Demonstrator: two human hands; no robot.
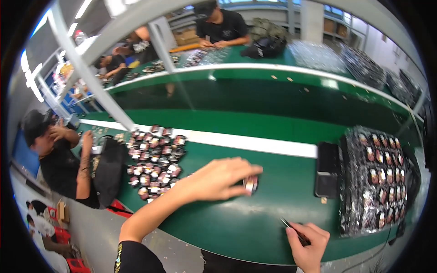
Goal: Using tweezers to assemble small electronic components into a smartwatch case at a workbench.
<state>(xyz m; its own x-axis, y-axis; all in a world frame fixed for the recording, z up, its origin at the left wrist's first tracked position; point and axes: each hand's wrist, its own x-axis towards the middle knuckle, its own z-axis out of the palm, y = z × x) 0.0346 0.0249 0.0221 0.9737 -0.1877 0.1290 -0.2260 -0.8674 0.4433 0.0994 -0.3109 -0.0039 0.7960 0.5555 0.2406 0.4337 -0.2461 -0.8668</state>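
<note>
Left sleeve [139, 260] foremost. Left hand [224, 178] at dark piece [251, 184], clamping unclear; right hand [310, 245] clamped on slim tool [287, 223]. Piece likely light, stiff, slick; pinch edges.

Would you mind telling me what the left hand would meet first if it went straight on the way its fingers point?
Past the small piece by its fingertips, the left hand would probably meet the black object lying to the right, though depth is unclear and it might pass above.
</note>
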